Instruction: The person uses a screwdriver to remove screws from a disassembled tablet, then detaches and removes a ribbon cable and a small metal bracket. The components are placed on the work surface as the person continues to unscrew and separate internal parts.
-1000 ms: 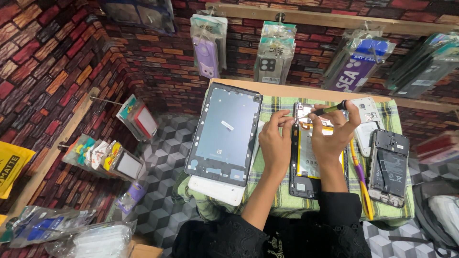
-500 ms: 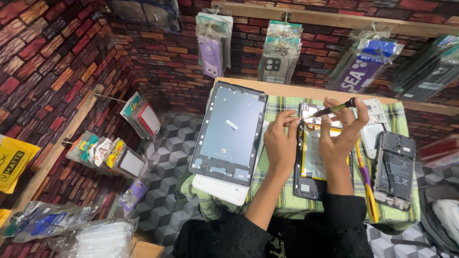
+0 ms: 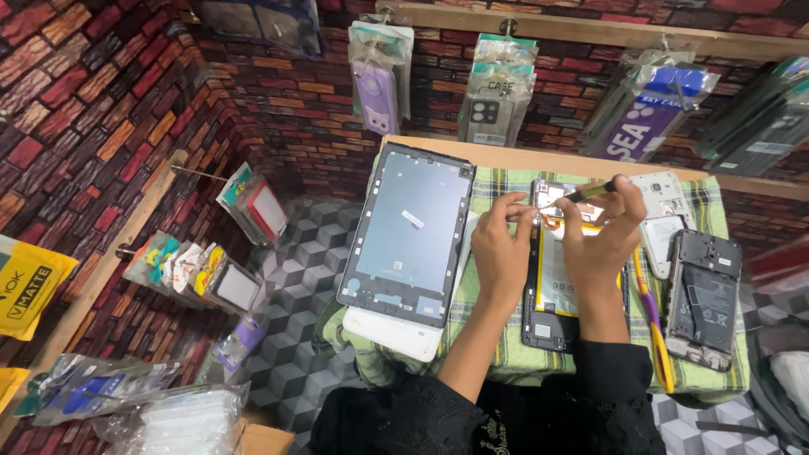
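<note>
The opened tablet (image 3: 552, 282) lies back-up on the checked cloth (image 3: 497, 354) covering the tabletop, near the middle of the work area, its yellow battery exposed; the cloth likely keeps parts from sliding. The left hand (image 3: 499, 244) rests on the device's left edge, its fingers pressed together and pinching at the upper frame, apparently to steady it. The right hand (image 3: 600, 232) pinches a slim screwdriver (image 3: 581, 194) between thumb and forefinger, tip angled toward the top corner of the board. A tablet frame (image 3: 409, 232) lies to the left on a white slab, and an opened phone (image 3: 704, 299) sits to the right, both apart from the hands. A yellow and purple tool (image 3: 653, 316) lies between tablet and phone, within easy reach.
</note>
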Available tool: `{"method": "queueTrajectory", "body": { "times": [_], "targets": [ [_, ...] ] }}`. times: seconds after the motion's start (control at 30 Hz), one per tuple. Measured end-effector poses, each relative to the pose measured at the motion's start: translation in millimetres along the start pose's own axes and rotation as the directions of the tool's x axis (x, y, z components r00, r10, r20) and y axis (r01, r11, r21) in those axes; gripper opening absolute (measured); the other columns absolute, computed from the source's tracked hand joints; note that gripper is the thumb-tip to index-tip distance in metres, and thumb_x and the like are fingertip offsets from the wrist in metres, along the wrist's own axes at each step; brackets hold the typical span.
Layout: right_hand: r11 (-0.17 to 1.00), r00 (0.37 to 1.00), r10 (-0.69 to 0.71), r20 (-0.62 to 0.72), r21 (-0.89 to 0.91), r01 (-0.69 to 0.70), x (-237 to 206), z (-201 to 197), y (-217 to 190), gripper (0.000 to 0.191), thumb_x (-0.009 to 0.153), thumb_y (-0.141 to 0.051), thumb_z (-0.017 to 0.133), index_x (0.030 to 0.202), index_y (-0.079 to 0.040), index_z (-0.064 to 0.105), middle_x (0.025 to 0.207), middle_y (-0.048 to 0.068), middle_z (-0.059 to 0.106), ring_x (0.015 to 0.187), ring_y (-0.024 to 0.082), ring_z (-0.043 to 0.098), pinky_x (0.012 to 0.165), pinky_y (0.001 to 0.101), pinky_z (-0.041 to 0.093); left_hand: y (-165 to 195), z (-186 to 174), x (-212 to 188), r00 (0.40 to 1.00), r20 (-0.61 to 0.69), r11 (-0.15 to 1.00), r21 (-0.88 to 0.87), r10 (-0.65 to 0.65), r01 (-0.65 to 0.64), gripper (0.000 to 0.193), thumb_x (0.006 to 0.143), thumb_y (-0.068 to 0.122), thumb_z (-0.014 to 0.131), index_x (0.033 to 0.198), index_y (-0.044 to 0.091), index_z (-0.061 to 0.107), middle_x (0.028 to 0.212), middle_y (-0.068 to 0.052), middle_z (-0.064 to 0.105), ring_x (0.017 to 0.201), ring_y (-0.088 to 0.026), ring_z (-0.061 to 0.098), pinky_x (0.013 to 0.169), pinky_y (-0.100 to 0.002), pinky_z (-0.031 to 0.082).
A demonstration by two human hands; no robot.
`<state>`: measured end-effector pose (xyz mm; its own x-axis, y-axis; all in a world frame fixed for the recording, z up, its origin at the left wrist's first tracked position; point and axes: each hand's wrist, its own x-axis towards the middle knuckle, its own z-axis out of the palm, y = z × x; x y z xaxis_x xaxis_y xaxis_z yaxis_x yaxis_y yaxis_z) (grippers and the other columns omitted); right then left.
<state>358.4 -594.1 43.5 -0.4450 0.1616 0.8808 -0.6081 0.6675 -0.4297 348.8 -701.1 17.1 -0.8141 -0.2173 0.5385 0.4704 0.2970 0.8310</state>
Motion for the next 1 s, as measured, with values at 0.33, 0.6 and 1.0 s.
{"method": "queueTrajectory", "body": {
  "times": [0.33,0.6,1.0],
  "targets": [
    [0.998,0.998,0.048,-0.028,-0.042,-0.050,-5,-9,11,0.071,0.099,0.005,0.079,0.145,-0.012,0.027,0.110,0.018,0.072,0.098,0.025,0.076,0.073,0.0298,0.049,-3,14,-4,0.999,0.027,0.999,0.020,-0.031,0.031,0.019,0.093,0.020,0.074,0.105,0.006,0.070,0.082,-0.007,0.075,0.078,-0.021,0.072,0.073,-0.038,0.054],
    [1.000,1.000,0.016,-0.012,0.003,-0.016,-2,-26,16,0.066,0.102,0.009,0.072,0.146,-0.012,0.027,0.107,0.018,0.071,0.094,0.026,0.075,0.074,0.0295,0.053,7,29,-12,0.996,0.039,0.997,-0.020,-0.078,0.079,0.018,0.092,0.020,0.076,0.103,0.005,0.071,0.083,-0.009,0.076,0.077,-0.021,0.073,0.072,-0.036,0.055],
    [0.995,0.999,0.052,0.005,0.079,-0.052,6,-52,20,0.065,0.105,0.012,0.067,0.149,-0.010,0.024,0.122,0.021,0.069,0.103,0.026,0.074,0.083,0.0304,0.056,21,50,-23,0.999,0.034,0.997,-0.058,-0.039,0.041,0.016,0.094,0.009,0.070,0.109,0.004,0.068,0.094,-0.010,0.079,0.089,-0.022,0.077,0.079,-0.036,0.058]
  ]
}}
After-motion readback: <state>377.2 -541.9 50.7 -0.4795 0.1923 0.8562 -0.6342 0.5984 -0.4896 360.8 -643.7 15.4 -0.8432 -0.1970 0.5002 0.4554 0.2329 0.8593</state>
